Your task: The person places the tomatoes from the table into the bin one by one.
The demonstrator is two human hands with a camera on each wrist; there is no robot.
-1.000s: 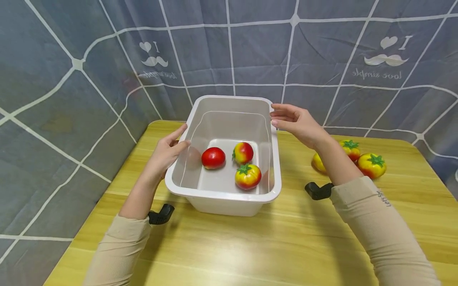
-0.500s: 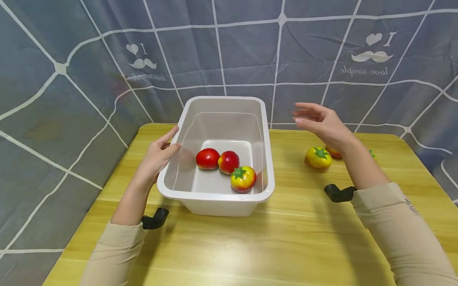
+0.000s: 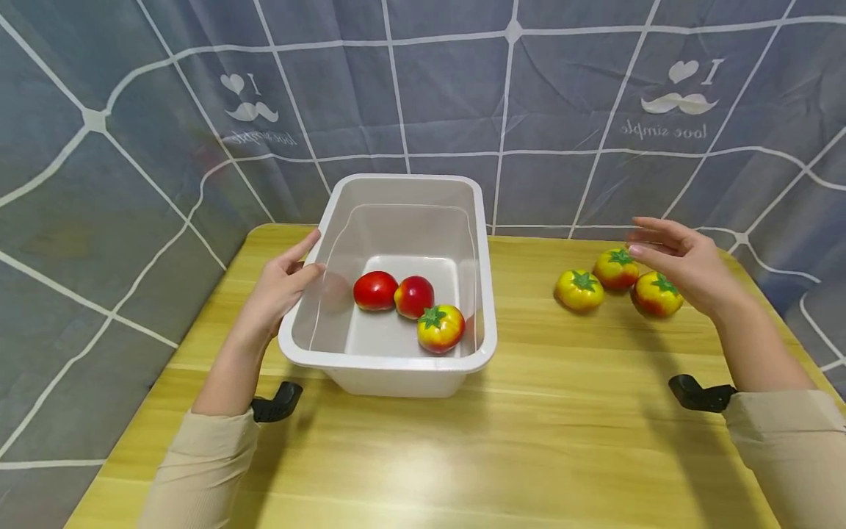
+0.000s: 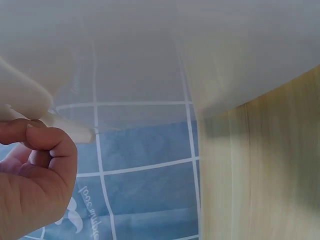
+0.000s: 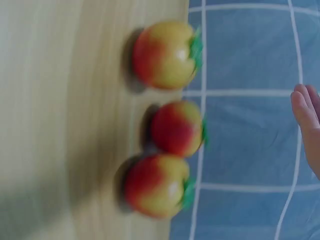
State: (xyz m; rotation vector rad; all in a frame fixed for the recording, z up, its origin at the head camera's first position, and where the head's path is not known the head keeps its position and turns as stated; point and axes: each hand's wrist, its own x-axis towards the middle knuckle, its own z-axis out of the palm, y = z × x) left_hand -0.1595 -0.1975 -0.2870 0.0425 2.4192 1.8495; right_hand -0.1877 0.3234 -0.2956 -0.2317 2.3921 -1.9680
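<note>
My left hand point(image 3: 272, 295) grips the left rim of a light grey plastic bin point(image 3: 311, 358). In the left wrist view its thumb and curled fingers point(image 4: 55, 142) pinch the bin's edge. Inside lie a red tomato point(image 3: 375, 291), a second mostly red one point(image 3: 414, 297) and a yellow-red tomato point(image 3: 440, 329) with a green leafy top. My right hand point(image 3: 694, 264) hovers open at the right, holding nothing, above three more yellow-red tomatoes. Of these, the left tomato point(image 3: 579, 291), the back tomato point(image 3: 616, 269) and the right tomato point(image 3: 655, 294) sit close together; the right wrist view shows them in a row.
The wooden table point(image 3: 529, 448) reaches back to a blue-grey curtain point(image 3: 449, 95) with white grid lines, hanging behind and to the left. A black wrist mount point(image 3: 700, 394) sticks out from each sleeve.
My right hand has left the bin's right rim and moved right, over the tomatoes on the table. Inside the bin, one tomato has rolled against the red one. My left hand keeps its grip.
</note>
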